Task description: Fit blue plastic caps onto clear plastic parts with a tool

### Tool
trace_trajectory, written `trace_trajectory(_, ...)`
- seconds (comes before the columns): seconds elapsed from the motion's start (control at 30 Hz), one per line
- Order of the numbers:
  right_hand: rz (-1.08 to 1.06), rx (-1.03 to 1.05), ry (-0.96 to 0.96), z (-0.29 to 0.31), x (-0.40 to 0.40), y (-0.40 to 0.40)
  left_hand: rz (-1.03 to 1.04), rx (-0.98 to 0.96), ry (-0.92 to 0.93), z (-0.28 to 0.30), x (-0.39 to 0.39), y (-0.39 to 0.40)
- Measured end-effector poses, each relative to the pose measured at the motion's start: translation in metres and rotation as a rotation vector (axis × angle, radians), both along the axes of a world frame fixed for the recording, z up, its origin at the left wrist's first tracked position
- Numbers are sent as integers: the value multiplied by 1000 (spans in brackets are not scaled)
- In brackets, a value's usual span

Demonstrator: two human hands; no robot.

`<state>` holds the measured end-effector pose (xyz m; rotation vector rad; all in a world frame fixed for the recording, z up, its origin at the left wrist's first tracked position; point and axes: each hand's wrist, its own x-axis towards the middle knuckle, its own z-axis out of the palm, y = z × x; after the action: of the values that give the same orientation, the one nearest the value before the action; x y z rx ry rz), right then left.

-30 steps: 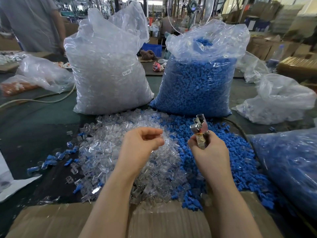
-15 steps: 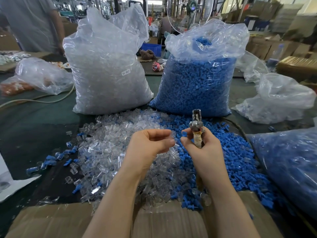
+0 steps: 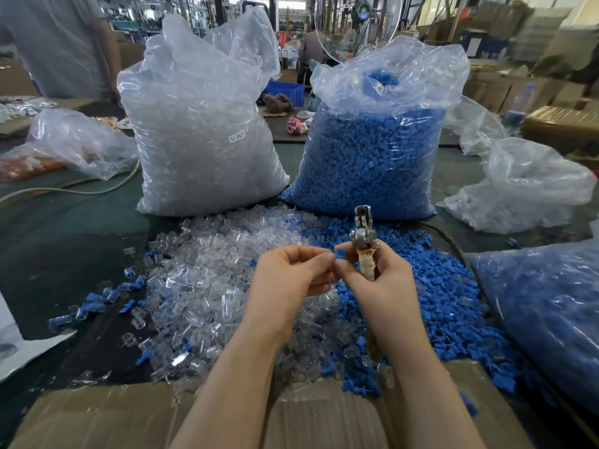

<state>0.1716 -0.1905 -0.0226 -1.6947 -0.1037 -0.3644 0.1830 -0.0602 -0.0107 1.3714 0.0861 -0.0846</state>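
Blue cap: one blue cap (image 3: 340, 253) sits at the fingertips where the two hands meet, just left of the tool's metal head.
Right hand: the right hand (image 3: 377, 280) curls round the tool (image 3: 365, 244), gripping its wrapped handle, and pinches the blue cap between thumb and forefinger.
Tool: upright, metal head above the fist, tip pointing away from the person.
Left hand: the left hand (image 3: 288, 280) has its fingers curled, tips touching the right hand's fingertips beside the cap; what it pinches is too small to tell.
Loose clear parts: a heap of clear parts (image 3: 201, 286) lies on the table under and left of the hands.
Loose blue caps: a spread of loose blue caps (image 3: 447, 306) lies under and right of the hands, touching the clear heap.
Bags: a tall clear-parts bag (image 3: 201, 131) and a blue-caps bag (image 3: 372, 150) stand side by side behind the heaps.
Cardboard: a cardboard flap (image 3: 97, 416) lies at the near edge under the forearms.
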Motion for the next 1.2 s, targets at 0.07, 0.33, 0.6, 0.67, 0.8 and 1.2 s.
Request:
trace_trajectory(0.07, -22, -26, -14, -1, 0, 0, 10, -4, 7, 0, 0, 0)
trace_trajectory(0.33, -95, -6, -47, -3, 1, 0, 41, -90, 29, 2, -1, 0)
trace_trajectory(0.6, -212, -90, -60, -7, 4, 2, 45, -72, -13, 6, -4, -1)
trace_trajectory(0.67, -239, -123, -75, -8, 4, 2, 47, -49, -35, 7, -4, -2)
trace_trajectory(0.8, -255, -128, -81, -9, 4, 2, 68, 70, -109, 8, -6, -4)
trace_trajectory(1.2, -199, -104, 31, -3, 2, 1, 156, 302, -315, 2, -5, -6)
